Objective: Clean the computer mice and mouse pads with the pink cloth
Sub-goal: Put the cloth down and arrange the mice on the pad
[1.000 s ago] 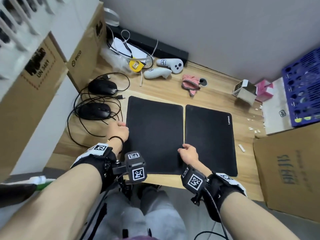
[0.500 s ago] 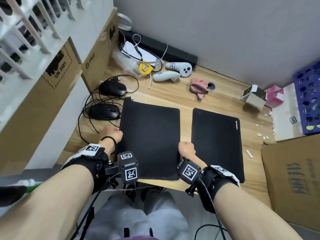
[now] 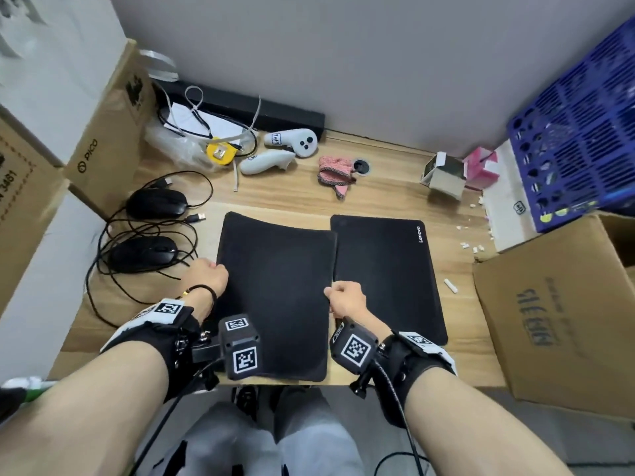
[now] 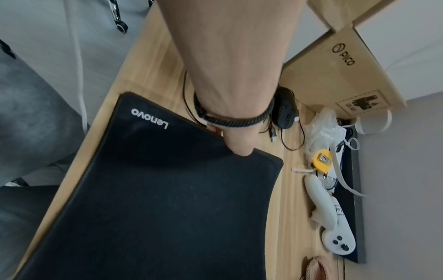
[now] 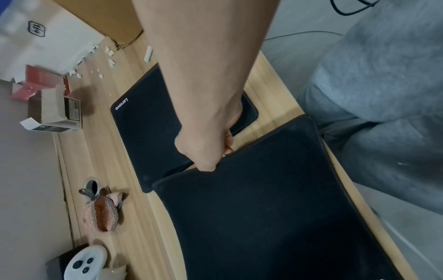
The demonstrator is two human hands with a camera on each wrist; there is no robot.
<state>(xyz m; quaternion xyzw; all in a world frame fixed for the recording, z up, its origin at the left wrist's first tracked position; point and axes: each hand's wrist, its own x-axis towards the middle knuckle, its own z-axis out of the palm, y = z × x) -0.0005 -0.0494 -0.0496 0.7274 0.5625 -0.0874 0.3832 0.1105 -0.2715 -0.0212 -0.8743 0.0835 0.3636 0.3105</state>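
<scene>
Both hands hold the left black mouse pad (image 3: 275,297) by its side edges. My left hand (image 3: 214,269) pinches the left edge and my right hand (image 3: 331,290) pinches the right edge. The left wrist view shows the thumb (image 4: 237,144) on top of the pad (image 4: 167,208). That pad (image 5: 263,217) is raised a little and overlaps the corner of the right mouse pad (image 5: 148,132), which lies flat (image 3: 388,280). The pink cloth (image 3: 335,170) lies crumpled at the back of the desk. Two black wired mice (image 3: 156,202) (image 3: 142,254) sit at the left.
Tangled mouse cables (image 3: 113,276) lie at the left. Two white controllers (image 3: 292,140), a yellow tape measure (image 3: 220,152) and a plastic bag are at the back. A small open box (image 3: 443,175), a blue crate (image 3: 577,142) and cardboard boxes (image 3: 556,314) crowd the right.
The left pad lay flat against the right pad; both hands have since drawn it left, raised it and brought its right edge over the right pad's corner.
</scene>
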